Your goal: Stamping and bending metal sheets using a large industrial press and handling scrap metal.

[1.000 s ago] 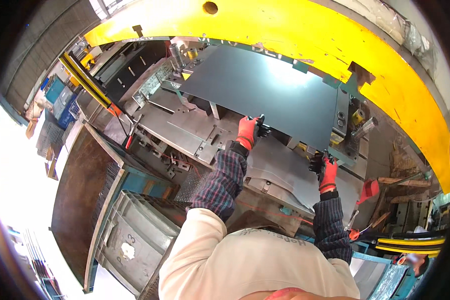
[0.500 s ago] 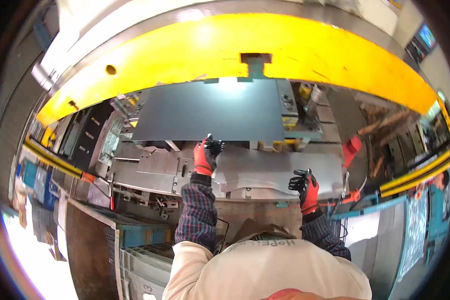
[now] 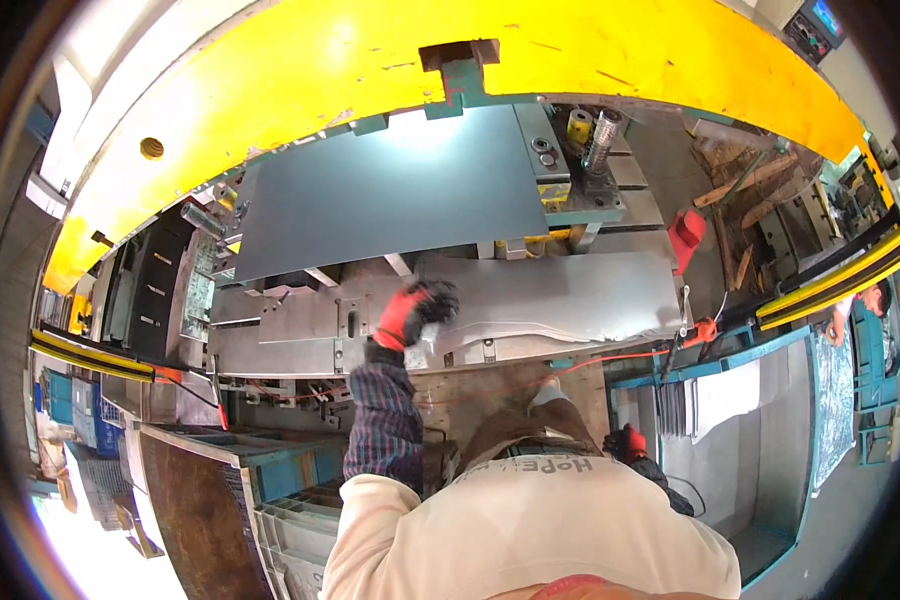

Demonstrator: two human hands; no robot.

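Note:
My left hand (image 3: 416,312), in a red and black glove, hovers over the front of the press bed (image 3: 305,322), at the left end of a shaped grey sheet-metal piece (image 3: 560,290). Its fingers look bent but are smeared by motion, and I see nothing in them. Beyond it a large flat dark-grey metal sheet (image 3: 390,190) rests on the die, under the yellow press beam (image 3: 300,75). Low at my right side, my right hand (image 3: 625,442), gloved alike, is beside the blue-framed bin (image 3: 808,420); its fingers are mostly hidden.
A spring-wrapped guide post (image 3: 601,140) stands at the sheet's right. White and grey sheets (image 3: 725,402) stand in the bin. Grey crates (image 3: 300,525) are at lower left. Yellow-black bars (image 3: 830,275) flank both sides. Another person's hand (image 3: 836,328) shows at far right.
My right hand has dropped from the bed's front edge to my side by the bin. My left hand has drawn back slightly from the flat sheet's edge. The view has shifted.

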